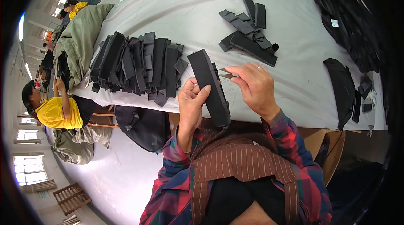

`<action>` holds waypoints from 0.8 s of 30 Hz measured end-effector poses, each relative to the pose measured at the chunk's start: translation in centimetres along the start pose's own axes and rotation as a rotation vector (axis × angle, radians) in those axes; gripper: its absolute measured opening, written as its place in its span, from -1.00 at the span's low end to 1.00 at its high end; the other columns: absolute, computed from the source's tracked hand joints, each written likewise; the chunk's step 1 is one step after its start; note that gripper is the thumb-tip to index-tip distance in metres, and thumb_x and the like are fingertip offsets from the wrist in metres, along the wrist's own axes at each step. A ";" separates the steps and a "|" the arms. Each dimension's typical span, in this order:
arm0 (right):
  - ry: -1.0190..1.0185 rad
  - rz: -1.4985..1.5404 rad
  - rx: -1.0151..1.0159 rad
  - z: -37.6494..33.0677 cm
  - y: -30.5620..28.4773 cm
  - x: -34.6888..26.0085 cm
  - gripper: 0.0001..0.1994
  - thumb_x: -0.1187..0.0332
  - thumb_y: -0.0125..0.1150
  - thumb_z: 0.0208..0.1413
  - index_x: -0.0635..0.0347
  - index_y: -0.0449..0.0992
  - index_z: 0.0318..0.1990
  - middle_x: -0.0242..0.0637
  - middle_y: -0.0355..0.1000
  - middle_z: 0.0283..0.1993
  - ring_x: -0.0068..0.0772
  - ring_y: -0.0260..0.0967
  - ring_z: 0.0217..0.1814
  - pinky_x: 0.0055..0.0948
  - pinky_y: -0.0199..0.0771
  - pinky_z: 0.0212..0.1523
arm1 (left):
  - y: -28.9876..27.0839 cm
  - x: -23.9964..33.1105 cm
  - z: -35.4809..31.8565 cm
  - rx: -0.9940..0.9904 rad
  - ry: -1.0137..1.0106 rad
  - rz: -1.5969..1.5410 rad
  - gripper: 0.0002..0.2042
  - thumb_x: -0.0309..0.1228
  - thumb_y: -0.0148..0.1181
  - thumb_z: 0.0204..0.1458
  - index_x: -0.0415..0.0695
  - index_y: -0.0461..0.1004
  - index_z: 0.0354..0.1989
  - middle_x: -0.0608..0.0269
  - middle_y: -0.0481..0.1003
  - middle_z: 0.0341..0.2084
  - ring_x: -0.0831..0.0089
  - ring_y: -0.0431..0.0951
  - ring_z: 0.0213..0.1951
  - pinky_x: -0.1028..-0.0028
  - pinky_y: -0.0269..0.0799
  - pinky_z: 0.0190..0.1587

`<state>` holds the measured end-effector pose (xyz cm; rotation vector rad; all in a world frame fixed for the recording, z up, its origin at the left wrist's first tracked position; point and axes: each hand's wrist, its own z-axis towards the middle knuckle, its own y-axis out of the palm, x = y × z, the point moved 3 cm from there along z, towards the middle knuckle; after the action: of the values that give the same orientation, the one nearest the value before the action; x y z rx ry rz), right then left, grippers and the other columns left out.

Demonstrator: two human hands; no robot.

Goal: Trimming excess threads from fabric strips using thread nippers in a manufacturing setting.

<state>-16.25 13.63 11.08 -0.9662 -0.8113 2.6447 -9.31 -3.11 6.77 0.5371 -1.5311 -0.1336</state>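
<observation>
My left hand (191, 103) is closed round a black fabric strip (206, 82), thumb on its flat face, holding it tilted above the table's near edge. Pinched between the thumb and fingers of my right hand (257, 90) is a small pair of thread snips (226, 74). Their pointed blades are at the strip's right edge, where narrow black tabs stick out; whether they touch it I cannot tell. To the left lies a long row of similar black strips (134, 65), packed side by side. A smaller, looser pile of strips (250, 31) lies farther off, beyond my right hand.
White cloth covers the table (189, 18). Black fabric goods (349, 27) heap up at the far right, near a curved black piece (338, 88). A black bag (141, 128) sits below the table edge; an open cardboard box (336, 153) stands right. A person in yellow (63, 111) works at left.
</observation>
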 end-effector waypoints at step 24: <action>-0.044 -0.087 -0.008 0.4 0.2 0.0 -0.89 0.40 0.22 -0.03 -0.01 0.54 -0.31 -0.45 0.32 -0.54 -0.33 0.22 -0.49 -0.38 0.09 -0.46 | 0.8 0.0 -0.5 -0.029 -0.106 -0.022 -0.70 -0.59 0.13 0.06 -0.24 0.20 -0.06 -0.12 0.54 -0.31 0.33 0.59 -0.43 0.46 0.54 -0.39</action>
<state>-16.51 13.31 11.20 -0.8574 -0.8539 2.5992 -9.02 -2.32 7.12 0.5308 -1.6244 -0.2034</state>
